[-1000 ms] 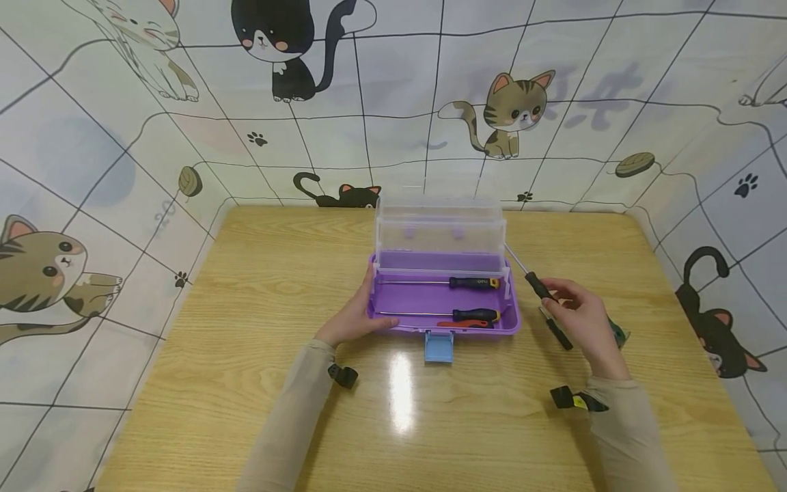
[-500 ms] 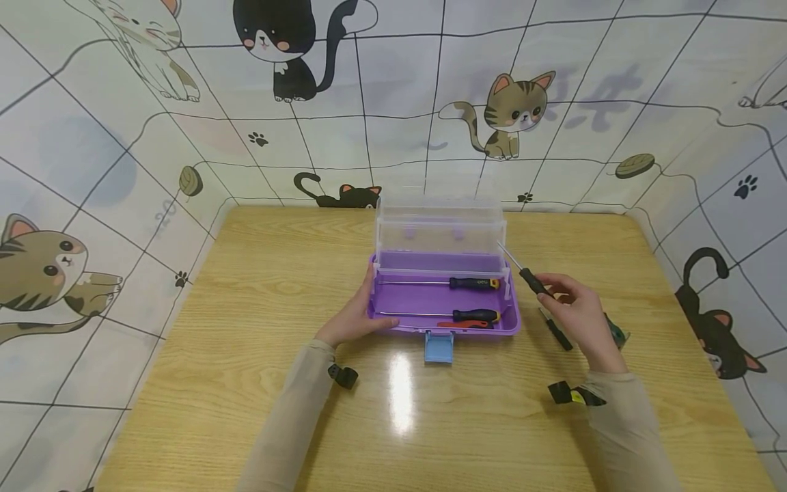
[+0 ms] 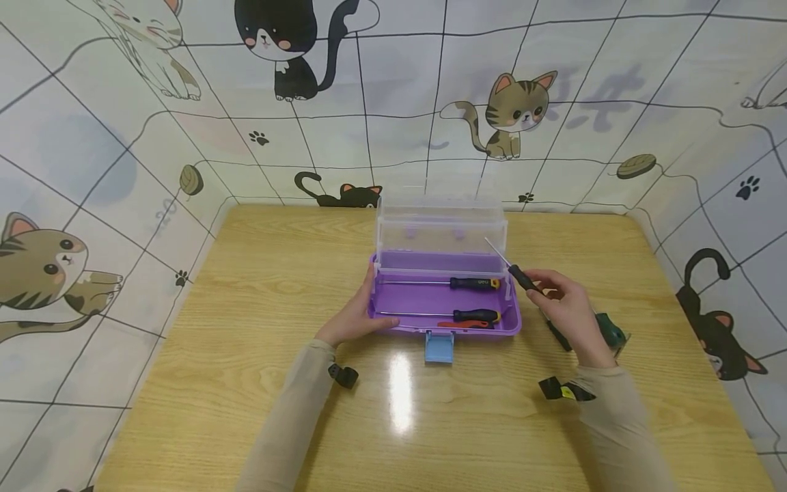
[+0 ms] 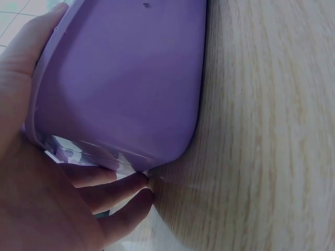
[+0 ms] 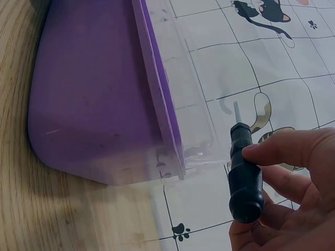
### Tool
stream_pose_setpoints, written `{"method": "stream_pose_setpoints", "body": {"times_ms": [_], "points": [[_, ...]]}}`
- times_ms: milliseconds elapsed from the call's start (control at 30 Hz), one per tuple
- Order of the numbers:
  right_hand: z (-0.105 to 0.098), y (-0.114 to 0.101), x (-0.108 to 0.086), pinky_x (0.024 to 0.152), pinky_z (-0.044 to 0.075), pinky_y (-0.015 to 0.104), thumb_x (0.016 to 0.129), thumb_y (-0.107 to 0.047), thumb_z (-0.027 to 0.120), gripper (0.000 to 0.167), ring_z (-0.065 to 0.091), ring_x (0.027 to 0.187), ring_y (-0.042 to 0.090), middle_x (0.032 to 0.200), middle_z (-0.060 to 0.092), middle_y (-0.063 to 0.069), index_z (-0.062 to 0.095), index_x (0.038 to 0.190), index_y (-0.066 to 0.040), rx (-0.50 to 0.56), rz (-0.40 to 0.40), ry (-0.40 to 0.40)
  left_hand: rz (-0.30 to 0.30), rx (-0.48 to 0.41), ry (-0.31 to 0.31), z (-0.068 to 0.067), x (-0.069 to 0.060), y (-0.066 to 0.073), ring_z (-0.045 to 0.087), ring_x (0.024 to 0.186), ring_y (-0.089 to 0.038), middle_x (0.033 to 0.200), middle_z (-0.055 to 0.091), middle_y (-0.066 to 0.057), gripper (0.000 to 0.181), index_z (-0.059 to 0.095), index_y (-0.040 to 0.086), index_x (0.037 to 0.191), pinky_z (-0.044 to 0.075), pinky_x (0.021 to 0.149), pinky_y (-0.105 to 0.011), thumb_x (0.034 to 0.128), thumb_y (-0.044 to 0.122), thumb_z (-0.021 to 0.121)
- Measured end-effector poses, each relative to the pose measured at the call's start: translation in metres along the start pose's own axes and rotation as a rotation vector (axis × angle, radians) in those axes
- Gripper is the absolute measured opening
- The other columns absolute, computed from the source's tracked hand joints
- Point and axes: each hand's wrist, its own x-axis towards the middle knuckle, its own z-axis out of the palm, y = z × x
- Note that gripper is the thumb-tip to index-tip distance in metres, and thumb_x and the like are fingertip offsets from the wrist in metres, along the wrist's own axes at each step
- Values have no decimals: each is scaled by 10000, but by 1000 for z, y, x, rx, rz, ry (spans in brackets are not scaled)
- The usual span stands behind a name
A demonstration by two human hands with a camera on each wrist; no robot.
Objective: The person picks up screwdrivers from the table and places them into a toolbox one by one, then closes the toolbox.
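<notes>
A purple toolbox (image 3: pixel 406 299) stands on the table, its transparent lid (image 3: pixel 440 236) raised at the back. My left hand (image 3: pixel 352 316) grips the box's left end; in the left wrist view the thumb lies along the rim and the fingers bend round the corner. Two black-handled screwdrivers, a rear one (image 3: pixel 475 283) and a front one (image 3: pixel 476 316), lie inside beside a red-orange tool (image 3: pixel 466 324). My right hand (image 3: pixel 570 311) pinches another screwdriver (image 5: pixel 246 180) by its black handle. Its shaft points up and leftward, at the box's right end.
A smaller black-handled tool (image 3: pixel 561 337) and a dark green object (image 3: pixel 610 331) lie on the table (image 3: pixel 295 246) under and beside the right hand, partly hidden. The blue latch (image 3: pixel 439 348) hangs down at the box's front. A cat-patterned wall (image 3: pixel 393 130) rises behind.
My right hand has moved left with the screwdriver, whose tip now shows in front of the lid's right part. More of the dark green object is uncovered. The left hand and toolbox stay still.
</notes>
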Motion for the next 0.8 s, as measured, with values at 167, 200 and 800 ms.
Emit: {"method": "stream_pose_setpoints", "body": {"times_ms": [167,200,800], "points": [[4,-4,3,782,404,226,939,-89,622,298,505,959,166,1158,617,161,632,1223,0,0,-21,-2,-22,-4,3,0,-1,0,51,1437,-335,1582,-89,-178,1212,-178,22,1501,99,1150,-451,791,111,801],[4,-5,3,782,405,226,938,-83,621,296,508,958,163,1158,618,162,632,1220,4,1,-27,-4,-20,-4,3,0,-1,0,49,1438,-333,1582,-88,-179,1211,-178,23,1501,97,1151,-451,791,110,800],[5,-11,9,785,406,241,937,-69,615,304,497,965,170,1148,611,149,624,1235,-11,29,-22,-51,13,-1,34,6,8,-38,87,1442,-260,1605,-75,-59,1271,-198,196,1522,115,1152,-409,770,151,826]]}}
